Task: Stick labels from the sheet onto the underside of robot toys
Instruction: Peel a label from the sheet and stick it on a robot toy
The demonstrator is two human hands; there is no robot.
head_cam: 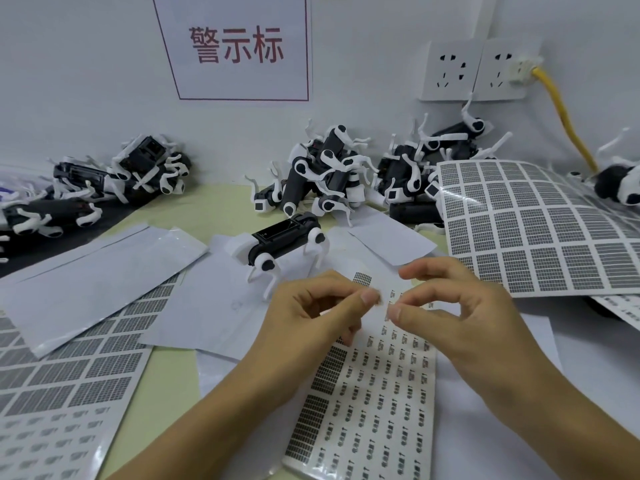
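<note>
**Pinching at a label over the sheet**

Both hands hover above the label sheet [374, 393]. Left hand [304, 317] and right hand [460, 306] each have thumb and forefinger pinched together, tips nearly meeting; whether a label sits between them is too blurred to tell. One toy [284, 244] stands just beyond the fingers on the table [169, 386].

On the wall hangs a white sign [235, 46] with a dark red border, and its large red characters read 警示标. The label sheets [377, 386] on the table carry rows of small black print, too small and blurred to read.
</note>
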